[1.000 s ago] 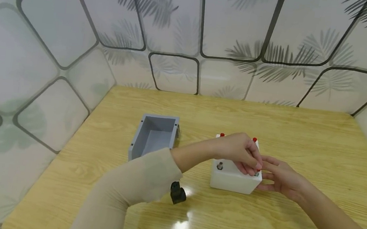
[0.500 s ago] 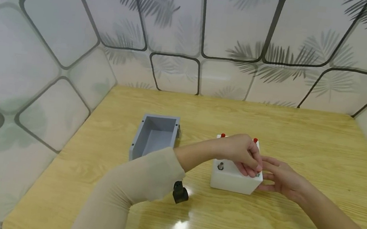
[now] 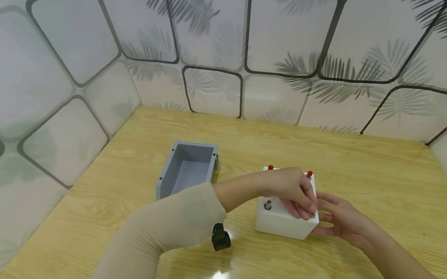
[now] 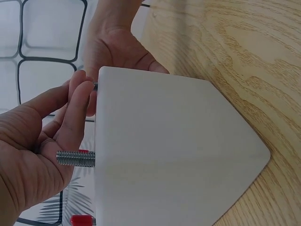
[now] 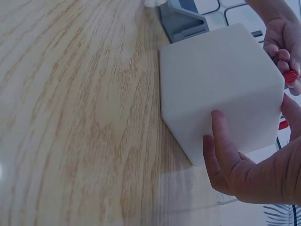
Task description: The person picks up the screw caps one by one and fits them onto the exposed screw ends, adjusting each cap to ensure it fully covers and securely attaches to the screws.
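Note:
A white block stands on the wooden table, with metal threaded bolts rising from its top. Red caps sit on the two far bolts, and the near-left bolt is bare. At the near-right corner my left hand pinches another red cap over a bolt; its fingers cover that cap in the head view. My right hand touches the block's right side with spread fingers, fingertips against the white face.
Left of the block is a grey plastic bin with nothing seen inside, partly hidden by my left sleeve. A patterned wall covering borders the table's back edge.
My left fingertips have shifted slightly at the near-right bolt, and the bit of red seen there before is covered in the head view. My right hand stays against the block.

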`<state>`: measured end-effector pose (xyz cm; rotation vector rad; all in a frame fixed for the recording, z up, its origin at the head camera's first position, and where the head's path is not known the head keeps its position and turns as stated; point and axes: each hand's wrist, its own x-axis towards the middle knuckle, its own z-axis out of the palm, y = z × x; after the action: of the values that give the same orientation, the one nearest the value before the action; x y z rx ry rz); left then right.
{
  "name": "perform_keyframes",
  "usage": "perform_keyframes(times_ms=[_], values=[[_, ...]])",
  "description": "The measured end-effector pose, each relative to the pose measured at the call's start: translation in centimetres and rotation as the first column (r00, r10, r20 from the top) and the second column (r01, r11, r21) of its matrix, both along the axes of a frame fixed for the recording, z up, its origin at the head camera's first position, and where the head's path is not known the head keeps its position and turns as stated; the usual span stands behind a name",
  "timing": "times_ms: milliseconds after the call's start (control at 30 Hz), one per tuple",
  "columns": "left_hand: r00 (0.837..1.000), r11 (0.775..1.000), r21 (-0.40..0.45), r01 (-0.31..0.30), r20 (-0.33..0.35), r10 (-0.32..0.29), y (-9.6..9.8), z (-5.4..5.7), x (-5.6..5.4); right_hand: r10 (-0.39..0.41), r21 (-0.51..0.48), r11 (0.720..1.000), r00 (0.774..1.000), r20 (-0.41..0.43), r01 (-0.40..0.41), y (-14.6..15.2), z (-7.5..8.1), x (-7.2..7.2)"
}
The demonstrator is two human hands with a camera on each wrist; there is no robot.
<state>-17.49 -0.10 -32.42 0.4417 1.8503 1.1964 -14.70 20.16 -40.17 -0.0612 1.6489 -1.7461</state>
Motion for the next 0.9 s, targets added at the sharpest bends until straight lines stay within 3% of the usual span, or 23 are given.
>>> perform_keyframes(times_ms=[267,633,900], values=[[1.000,1.000,0.018,-0.003,0.024,0.003,0.13,-0.37,-0.22,0.008,-0.004,1.000,1.000,-0.008,-0.008,0.10,-0.11,0.06],[0.998,0.998,0.018,-0.057,0.031,0.057,-0.24,-0.22,-0.30,0.014,0.008,1.000,1.000,-0.014,-0.013,-0.03,-0.04,-0.19],[0.997,0.997,-0.009,-0.074,0.010,0.074,-0.39,-0.18,-0.50,-0.003,0.010,1.000,1.000,-0.007,0.003,-0.14,-0.09,-0.06]])
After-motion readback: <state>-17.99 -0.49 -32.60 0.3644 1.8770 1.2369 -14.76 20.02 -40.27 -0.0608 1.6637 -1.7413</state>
